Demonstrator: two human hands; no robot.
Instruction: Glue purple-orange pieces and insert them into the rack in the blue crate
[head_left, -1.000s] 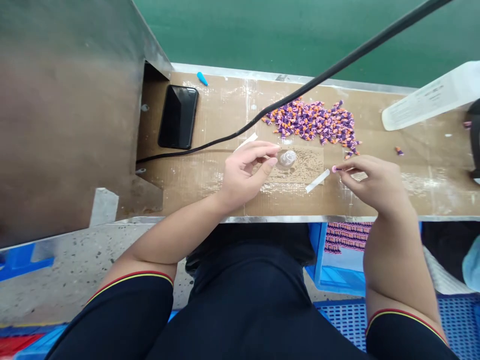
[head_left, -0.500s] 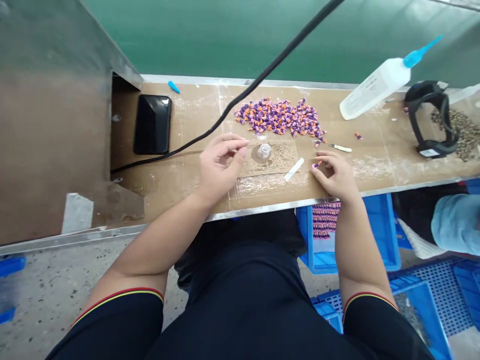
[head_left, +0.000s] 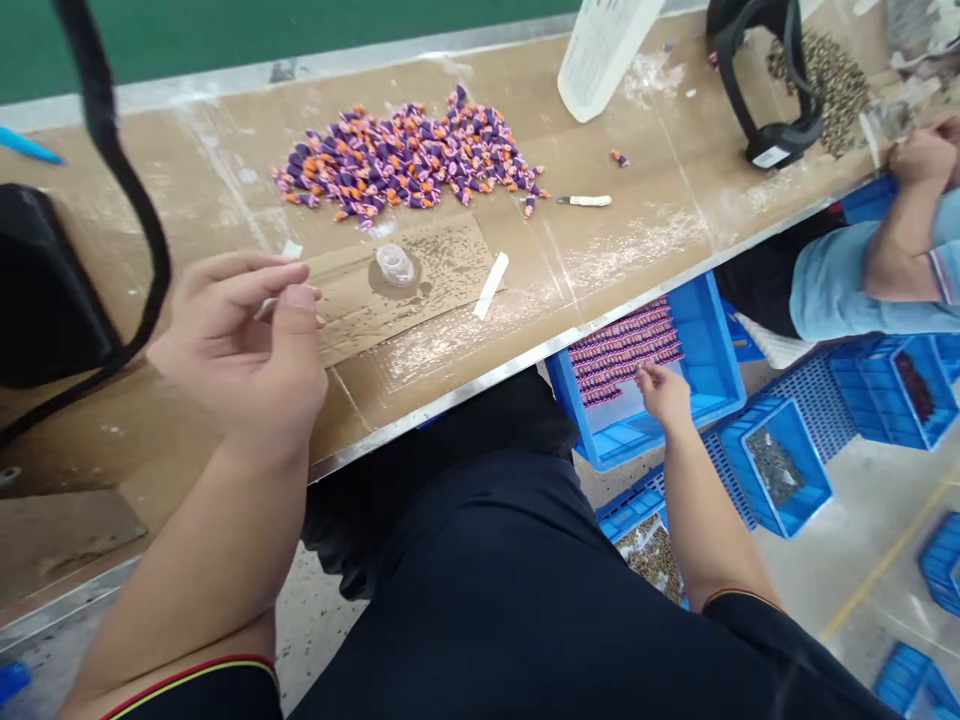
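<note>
The brown bench [head_left: 637, 240] bears purple, orange and pink pieces [head_left: 405, 165]; whether the curled hands [head_left: 247, 350] [head_left: 667, 398] pinch anything, I cannot tell.

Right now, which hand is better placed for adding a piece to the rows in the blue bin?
Probably the right hand: it is at the blue bin, beside the rows of pieces. The left hand is over the bench.

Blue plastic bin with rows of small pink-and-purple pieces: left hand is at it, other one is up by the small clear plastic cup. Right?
Wrong hand: the head view shows the right hand at the blue plastic bin with the rows of small pink-and-purple pieces. The left hand is the one by the small clear plastic cup.
</note>
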